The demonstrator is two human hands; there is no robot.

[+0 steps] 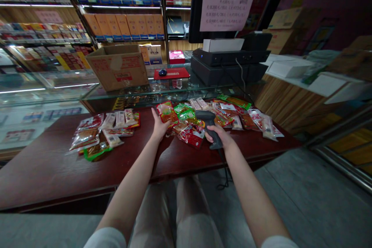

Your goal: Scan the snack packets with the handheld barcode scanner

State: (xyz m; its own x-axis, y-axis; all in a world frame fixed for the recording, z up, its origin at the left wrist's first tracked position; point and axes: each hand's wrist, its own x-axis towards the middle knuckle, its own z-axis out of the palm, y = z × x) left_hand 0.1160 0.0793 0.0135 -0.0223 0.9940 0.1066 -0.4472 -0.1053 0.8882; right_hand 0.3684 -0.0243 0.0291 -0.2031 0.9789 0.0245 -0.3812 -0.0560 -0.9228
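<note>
My left hand (159, 127) grips a red and green snack packet (167, 112) by its lower edge, tilted up above the table. In my right hand (219, 135) is a dark grey barcode scanner (209, 126), its head pointing left toward the packet. Below and between the hands lies a heap of snack packets, among them a red packet (192, 135) and a green one (186, 114). More packets, including a white-wrapped one (267, 127), spread out to the right. At the left sits a separate group with a clear-fronted packet (85, 135) and several pale wrapped snacks (119, 119).
The dark red wooden table (43, 162) stands before a glass counter (174, 95). On that counter are an open cardboard box (119, 68), a mouse (162, 72) on a red mat, and a monitor (197, 11) with a paper notice. The scanner's cord (223, 166) hangs past the table edge.
</note>
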